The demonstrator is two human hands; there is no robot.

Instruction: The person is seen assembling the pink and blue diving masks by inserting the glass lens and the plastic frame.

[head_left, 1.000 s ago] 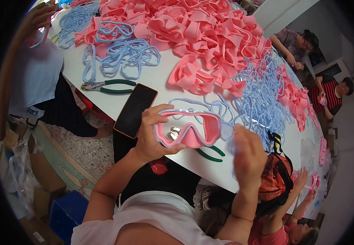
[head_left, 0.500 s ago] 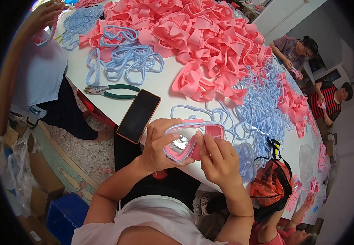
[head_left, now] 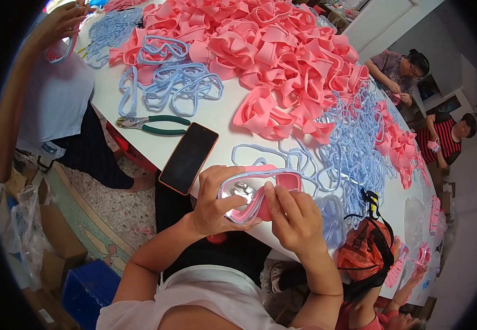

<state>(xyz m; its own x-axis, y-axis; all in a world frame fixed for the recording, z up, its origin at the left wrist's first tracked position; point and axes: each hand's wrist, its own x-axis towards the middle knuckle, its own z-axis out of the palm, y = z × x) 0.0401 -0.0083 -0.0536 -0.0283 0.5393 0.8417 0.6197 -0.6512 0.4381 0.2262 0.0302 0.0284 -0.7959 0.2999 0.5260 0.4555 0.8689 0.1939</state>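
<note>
Over the near edge of the table I hold up a pink, soft, goggle-shaped piece (head_left: 289, 180) with a pale blue frame (head_left: 257, 174) along its edge. My left hand (head_left: 214, 199) grips its left side, fingers around the outside and thumb inside the opening. At the lower right of the opening, my right hand (head_left: 293, 215) pinches the rim between thumb and fingers. Those fingertips hide the spot where the frame meets the pink part. Just beyond my hands lie loose pale blue frames (head_left: 274, 152).
A big heap of pink pieces (head_left: 271, 49) covers the far table, with blue frames (head_left: 359, 143) at right and more (head_left: 183, 85) at left. Green-handled pliers (head_left: 158, 124) and a phone (head_left: 189, 158) lie left. An orange bag (head_left: 364, 247) sits right. Several people work around the table.
The held piece has tilted slightly, so its opening shows wider. My left fingers have shifted a little on its side, and my right hand keeps its pinch at the rim.
</note>
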